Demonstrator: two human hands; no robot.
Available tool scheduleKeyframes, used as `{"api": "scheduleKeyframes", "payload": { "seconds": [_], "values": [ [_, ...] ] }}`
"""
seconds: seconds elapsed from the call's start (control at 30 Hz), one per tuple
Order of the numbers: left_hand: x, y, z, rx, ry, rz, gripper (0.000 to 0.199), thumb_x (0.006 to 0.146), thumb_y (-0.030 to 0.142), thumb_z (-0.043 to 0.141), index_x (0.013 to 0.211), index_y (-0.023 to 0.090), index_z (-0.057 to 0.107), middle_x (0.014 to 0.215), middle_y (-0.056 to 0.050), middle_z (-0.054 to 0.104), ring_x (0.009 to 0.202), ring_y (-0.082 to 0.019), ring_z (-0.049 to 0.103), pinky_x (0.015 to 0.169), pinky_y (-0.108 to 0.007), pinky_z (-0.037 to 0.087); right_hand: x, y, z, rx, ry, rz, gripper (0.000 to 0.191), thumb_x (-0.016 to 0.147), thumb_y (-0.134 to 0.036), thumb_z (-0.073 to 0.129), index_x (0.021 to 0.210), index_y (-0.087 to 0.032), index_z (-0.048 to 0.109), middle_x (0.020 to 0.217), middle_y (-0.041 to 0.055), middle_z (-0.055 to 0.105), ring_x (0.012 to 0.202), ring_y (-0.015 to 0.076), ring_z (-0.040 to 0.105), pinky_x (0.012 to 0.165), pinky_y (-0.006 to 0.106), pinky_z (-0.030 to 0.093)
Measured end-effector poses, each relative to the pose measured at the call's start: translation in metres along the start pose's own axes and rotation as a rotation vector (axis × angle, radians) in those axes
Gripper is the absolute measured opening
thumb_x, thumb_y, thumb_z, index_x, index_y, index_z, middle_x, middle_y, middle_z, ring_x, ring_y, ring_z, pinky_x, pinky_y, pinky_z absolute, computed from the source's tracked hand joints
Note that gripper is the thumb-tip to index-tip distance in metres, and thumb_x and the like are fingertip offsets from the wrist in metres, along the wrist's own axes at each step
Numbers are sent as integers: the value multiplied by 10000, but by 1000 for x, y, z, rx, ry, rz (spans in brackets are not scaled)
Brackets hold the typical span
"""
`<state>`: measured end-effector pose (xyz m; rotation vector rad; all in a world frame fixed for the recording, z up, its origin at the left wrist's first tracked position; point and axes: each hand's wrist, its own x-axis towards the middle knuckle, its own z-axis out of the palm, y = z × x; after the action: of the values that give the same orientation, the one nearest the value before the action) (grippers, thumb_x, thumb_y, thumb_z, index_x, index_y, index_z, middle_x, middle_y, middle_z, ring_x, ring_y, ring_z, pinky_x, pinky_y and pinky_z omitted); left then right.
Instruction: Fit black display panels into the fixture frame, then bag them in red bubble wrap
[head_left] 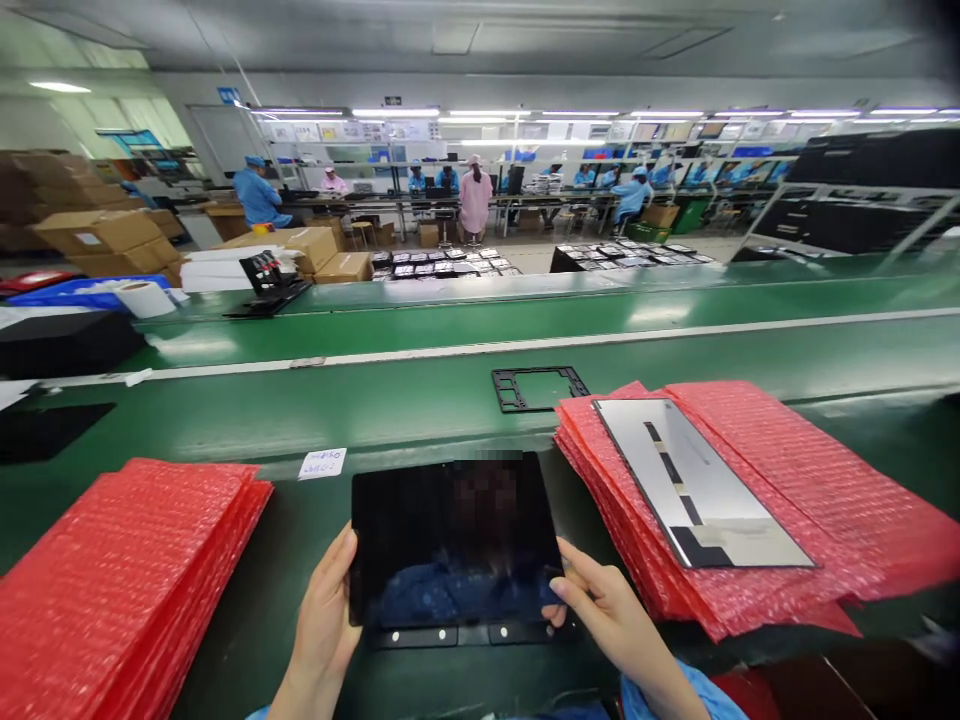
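Observation:
A black glossy screen panel is held up over the green bench, its dark face towards me. My left hand grips its left edge, thumb at the front rim. My right hand pinches the lower right edge between thumb and fingers. Just below the panel shows a black strip with white round spots. To the right, a silver-backed display panel lies on a stack of red bubble-wrap bags. Another red bubble-wrap stack is at the left.
A black frame lies beyond the panel, and a paper label is at its upper left. Farther back are a black stand, a white roll and cardboard boxes. People in blue and pink work in the background.

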<state>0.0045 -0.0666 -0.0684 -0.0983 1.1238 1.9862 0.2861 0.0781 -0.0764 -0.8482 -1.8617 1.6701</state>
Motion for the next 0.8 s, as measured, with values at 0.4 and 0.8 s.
{"api": "scheduleKeyframes", "payload": {
  "seconds": [0.4, 0.8],
  "values": [
    [-38, -2, 31, 74, -256, -46, 444, 829, 347, 654, 1250, 210, 614, 1125, -93, 712, 1024, -263, 671, 944, -398, 497, 14, 30, -24, 37, 114, 56, 576, 788, -536, 650, 1278, -238, 601, 578, -19, 662, 552, 199, 678, 655, 353, 613],
    [-20, 33, 36, 1174, -574, 1005, 245, 739, 266, 700, 970, 307, 769, 1208, -72, 673, 1291, -337, 460, 1086, -485, 342, -1, -8, -33, -301, 46, -79, 448, 884, -414, 552, 1305, -260, 559, 1121, 87, 694, 957, 205, 673, 883, 345, 539]
  ]
}}
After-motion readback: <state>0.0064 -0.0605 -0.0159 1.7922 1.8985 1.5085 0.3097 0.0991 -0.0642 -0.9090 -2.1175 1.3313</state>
